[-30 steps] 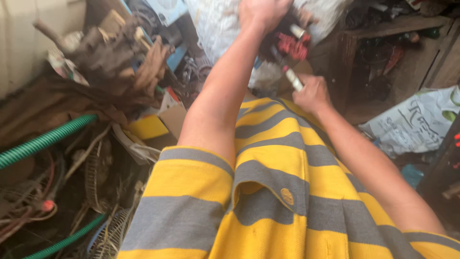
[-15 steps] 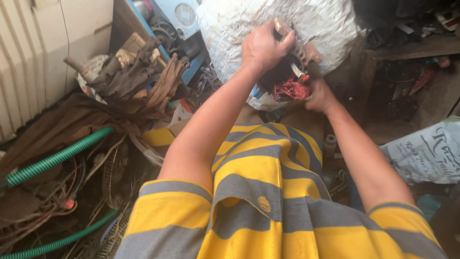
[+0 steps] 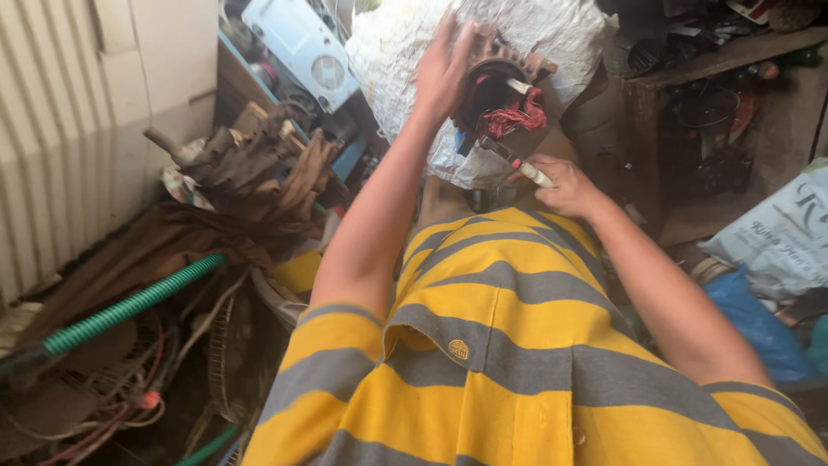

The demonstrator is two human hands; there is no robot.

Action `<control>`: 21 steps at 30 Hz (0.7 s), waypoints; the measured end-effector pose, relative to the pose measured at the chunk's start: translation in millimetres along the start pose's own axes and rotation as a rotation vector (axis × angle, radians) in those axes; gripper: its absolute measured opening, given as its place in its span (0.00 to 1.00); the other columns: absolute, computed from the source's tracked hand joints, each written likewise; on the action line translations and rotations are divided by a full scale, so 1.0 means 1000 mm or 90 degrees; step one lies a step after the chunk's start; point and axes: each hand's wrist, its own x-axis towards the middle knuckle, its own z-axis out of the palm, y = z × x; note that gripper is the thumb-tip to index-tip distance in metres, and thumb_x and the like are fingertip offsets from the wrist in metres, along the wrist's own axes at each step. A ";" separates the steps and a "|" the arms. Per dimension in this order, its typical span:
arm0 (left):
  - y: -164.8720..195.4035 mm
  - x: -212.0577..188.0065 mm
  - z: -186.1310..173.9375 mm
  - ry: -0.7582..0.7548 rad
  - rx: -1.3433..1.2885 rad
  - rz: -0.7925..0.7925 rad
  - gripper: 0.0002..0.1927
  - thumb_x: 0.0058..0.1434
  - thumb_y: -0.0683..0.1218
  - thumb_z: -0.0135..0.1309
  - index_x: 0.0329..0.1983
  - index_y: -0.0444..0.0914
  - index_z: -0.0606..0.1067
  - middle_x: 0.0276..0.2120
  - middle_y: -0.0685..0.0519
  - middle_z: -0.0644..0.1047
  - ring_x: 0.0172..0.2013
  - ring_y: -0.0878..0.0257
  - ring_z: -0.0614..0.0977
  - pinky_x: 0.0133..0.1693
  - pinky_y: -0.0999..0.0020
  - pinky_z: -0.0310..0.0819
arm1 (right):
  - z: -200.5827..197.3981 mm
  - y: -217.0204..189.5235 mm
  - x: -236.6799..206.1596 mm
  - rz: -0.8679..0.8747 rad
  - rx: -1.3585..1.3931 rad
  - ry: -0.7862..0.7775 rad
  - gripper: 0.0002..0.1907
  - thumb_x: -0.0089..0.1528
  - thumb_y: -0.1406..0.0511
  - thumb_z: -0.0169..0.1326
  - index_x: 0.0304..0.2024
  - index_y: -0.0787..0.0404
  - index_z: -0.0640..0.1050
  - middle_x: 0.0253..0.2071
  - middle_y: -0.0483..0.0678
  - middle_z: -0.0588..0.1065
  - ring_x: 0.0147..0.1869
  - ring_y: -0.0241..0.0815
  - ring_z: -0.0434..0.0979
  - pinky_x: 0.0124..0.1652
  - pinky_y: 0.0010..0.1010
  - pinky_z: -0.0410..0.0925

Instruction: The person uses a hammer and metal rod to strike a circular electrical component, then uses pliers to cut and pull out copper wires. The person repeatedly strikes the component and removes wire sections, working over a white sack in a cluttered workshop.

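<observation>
From the head view, my left hand (image 3: 446, 65) is wrapped around the far motor part (image 3: 500, 91) with red windings, partly hiding it, while my right hand (image 3: 565, 185) pinches a thin tool (image 3: 516, 160) just near it.

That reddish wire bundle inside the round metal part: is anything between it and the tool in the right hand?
Nothing visible: the tool in the right hand already reaches the wire bundle.

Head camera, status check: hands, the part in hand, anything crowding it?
Left hand grips rusty motor core. Right hand holds thin tool, tip at the red windings. White sack close behind.
</observation>
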 end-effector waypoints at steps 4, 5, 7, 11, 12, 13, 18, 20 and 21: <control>-0.024 -0.079 -0.028 -0.044 0.143 0.384 0.37 0.52 0.48 0.63 0.68 0.42 0.70 0.70 0.39 0.64 0.73 0.38 0.60 0.71 0.44 0.51 | -0.001 -0.012 -0.008 0.003 0.000 -0.006 0.38 0.46 0.72 0.47 0.62 0.54 0.75 0.63 0.55 0.72 0.67 0.55 0.71 0.64 0.40 0.63; -0.025 -0.089 -0.025 -0.078 0.181 0.387 0.41 0.47 0.49 0.66 0.67 0.41 0.69 0.70 0.33 0.58 0.70 0.33 0.57 0.69 0.40 0.49 | -0.001 -0.012 -0.011 0.004 -0.065 0.016 0.39 0.46 0.72 0.48 0.63 0.53 0.73 0.64 0.56 0.70 0.68 0.57 0.69 0.64 0.41 0.62; -0.022 -0.097 -0.011 0.010 0.186 0.406 0.39 0.47 0.49 0.68 0.65 0.45 0.70 0.70 0.37 0.58 0.70 0.34 0.58 0.69 0.41 0.52 | -0.001 -0.011 -0.020 -0.012 -0.201 0.064 0.42 0.46 0.71 0.51 0.67 0.52 0.71 0.65 0.60 0.66 0.69 0.60 0.65 0.65 0.43 0.59; -0.003 -0.084 0.007 -0.047 0.145 0.441 0.26 0.64 0.47 0.64 0.65 0.48 0.73 0.63 0.51 0.74 0.65 0.51 0.73 0.69 0.53 0.64 | 0.000 0.002 -0.038 0.019 -0.145 0.106 0.40 0.53 0.64 0.58 0.69 0.50 0.67 0.65 0.59 0.65 0.68 0.58 0.65 0.64 0.42 0.59; 0.002 -0.082 0.006 -0.010 0.148 0.478 0.28 0.59 0.50 0.66 0.62 0.43 0.73 0.59 0.48 0.74 0.64 0.46 0.72 0.68 0.48 0.61 | 0.001 0.005 -0.039 0.011 -0.121 0.150 0.35 0.56 0.62 0.58 0.67 0.51 0.69 0.63 0.58 0.69 0.67 0.57 0.67 0.64 0.43 0.60; 0.007 -0.081 0.003 0.028 0.151 0.516 0.31 0.54 0.53 0.67 0.58 0.38 0.73 0.55 0.45 0.74 0.63 0.42 0.71 0.67 0.43 0.58 | 0.006 0.008 -0.034 0.002 -0.094 0.190 0.30 0.60 0.60 0.58 0.65 0.52 0.72 0.61 0.58 0.72 0.66 0.56 0.69 0.63 0.44 0.61; 0.016 -0.089 -0.006 0.021 0.237 0.476 0.20 0.57 0.56 0.62 0.44 0.39 0.75 0.50 0.46 0.76 0.59 0.47 0.74 0.69 0.47 0.59 | 0.051 0.012 0.023 0.105 -0.110 0.478 0.11 0.65 0.59 0.62 0.47 0.57 0.81 0.46 0.54 0.77 0.56 0.56 0.77 0.56 0.44 0.70; 0.021 -0.091 -0.004 0.011 0.191 0.466 0.16 0.63 0.55 0.59 0.46 0.41 0.77 0.50 0.49 0.77 0.57 0.50 0.74 0.70 0.49 0.57 | 0.060 0.015 0.034 0.037 -0.134 0.526 0.11 0.65 0.60 0.61 0.47 0.55 0.80 0.48 0.52 0.75 0.54 0.54 0.76 0.55 0.42 0.69; 0.022 -0.090 -0.002 -0.003 0.209 0.441 0.15 0.63 0.55 0.59 0.45 0.41 0.77 0.48 0.49 0.77 0.57 0.50 0.74 0.70 0.50 0.58 | 0.060 0.016 0.037 0.001 -0.143 0.555 0.10 0.64 0.60 0.61 0.46 0.54 0.79 0.49 0.52 0.74 0.54 0.53 0.76 0.54 0.41 0.69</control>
